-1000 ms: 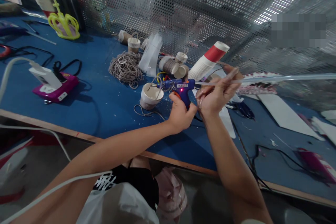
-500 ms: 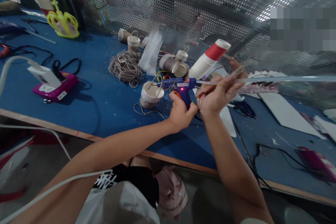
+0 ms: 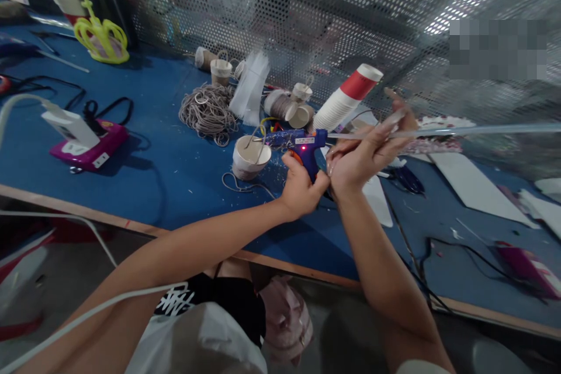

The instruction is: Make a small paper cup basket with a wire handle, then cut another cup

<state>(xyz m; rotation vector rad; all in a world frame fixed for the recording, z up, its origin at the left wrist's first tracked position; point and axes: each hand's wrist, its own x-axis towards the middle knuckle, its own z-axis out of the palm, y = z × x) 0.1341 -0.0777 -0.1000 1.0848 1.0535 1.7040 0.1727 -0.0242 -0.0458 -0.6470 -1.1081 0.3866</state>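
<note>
My left hand (image 3: 302, 188) is wrapped round the handle of a blue hot glue gun (image 3: 309, 149), whose red light is lit. The gun's nozzle points left, over the rim of a small whitish cup (image 3: 246, 165) that has grey cord (image 3: 245, 188) in and beside it. A long translucent glue stick (image 3: 464, 130) runs from the gun's rear out to the right. Behind the gun, my right hand (image 3: 366, 155) is closed round the stick, fingers bent and partly hidden. A bundle of grey cord (image 3: 207, 111) lies behind the cup.
Stacked paper cups (image 3: 346, 99) lean beside my right hand. Several cord-wound cups and spools (image 3: 278, 105) stand near the mesh wall (image 3: 245, 6). A purple power socket (image 3: 90, 146) and a yellow crown (image 3: 103, 41) are on the left. White boards (image 3: 477, 187) lie right.
The view has shifted very slightly. Both hands keep their hold on the glue gun and glue stick, with no clear movement between them.
</note>
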